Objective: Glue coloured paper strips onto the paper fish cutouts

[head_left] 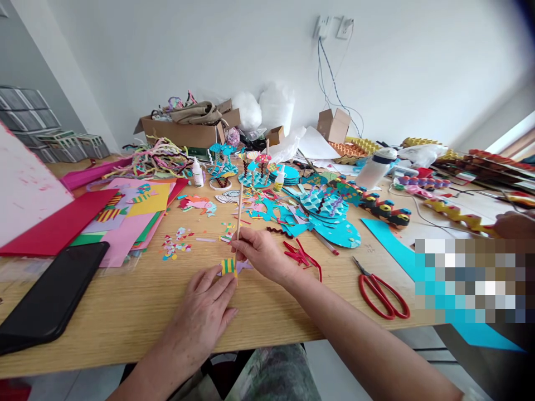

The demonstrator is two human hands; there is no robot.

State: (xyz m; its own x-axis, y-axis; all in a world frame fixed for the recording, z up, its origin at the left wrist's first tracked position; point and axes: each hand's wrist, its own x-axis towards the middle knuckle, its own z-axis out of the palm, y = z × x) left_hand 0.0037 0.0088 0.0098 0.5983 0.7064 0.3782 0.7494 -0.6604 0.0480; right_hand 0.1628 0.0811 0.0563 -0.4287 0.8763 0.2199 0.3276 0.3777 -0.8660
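Note:
My right hand (262, 255) is closed around a thin wooden stick (239, 209), held nearly upright. The stick's lower end meets a small paper cutout with green and yellow stripes (228, 267) lying on the table. Flat on the tabletop, my left hand (198, 312) has its fingers stretched out, with the fingertips on the cutout's near and left edges. A bit of purple paper (243, 265) shows beside the cutout, partly hidden by my right hand. Tiny coloured paper scraps (175, 245) lie further left, and red pipe cleaners (301, 256) lie to the right.
Red-handled scissors (382, 295) rest at right, a black phone (54, 295) at left near coloured paper sheets (121, 245). Glue bottles (198, 174), blue paper discs (336, 231) and a cardboard box (179, 133) stand further back. Another person's hand (514, 225) is at far right.

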